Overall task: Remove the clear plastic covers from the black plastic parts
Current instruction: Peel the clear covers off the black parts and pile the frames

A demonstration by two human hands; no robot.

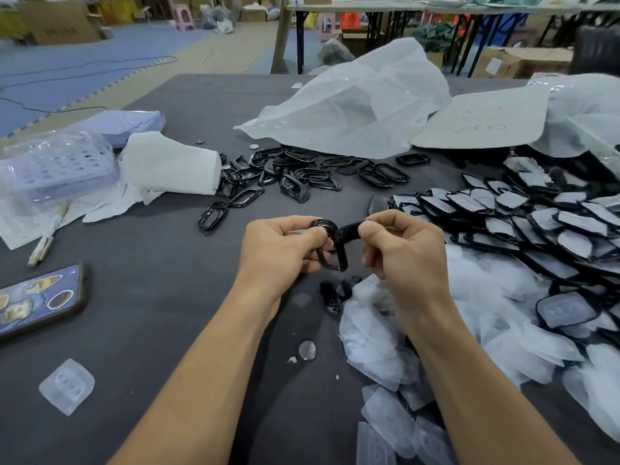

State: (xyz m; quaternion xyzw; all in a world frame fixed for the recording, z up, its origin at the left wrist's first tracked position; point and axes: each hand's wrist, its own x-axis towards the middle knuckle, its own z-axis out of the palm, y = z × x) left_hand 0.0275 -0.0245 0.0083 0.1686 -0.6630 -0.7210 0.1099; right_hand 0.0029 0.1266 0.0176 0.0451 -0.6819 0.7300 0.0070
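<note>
While left hand point(281, 246) pinched black part point(339, 253), right hand point(402, 250) pinched its other end, hands close together over table point(167, 297) middle. Slow pull, firm grip looked best.

Grey table point(167, 313): black parts point(303, 174), clear covers point(379, 357)

Two bare forearms point(208, 364), uncovered down to the lower edge and slim at the wrists. Left hand point(280, 248) and right hand point(404, 251) are bare too, with short, plain nails.
</note>
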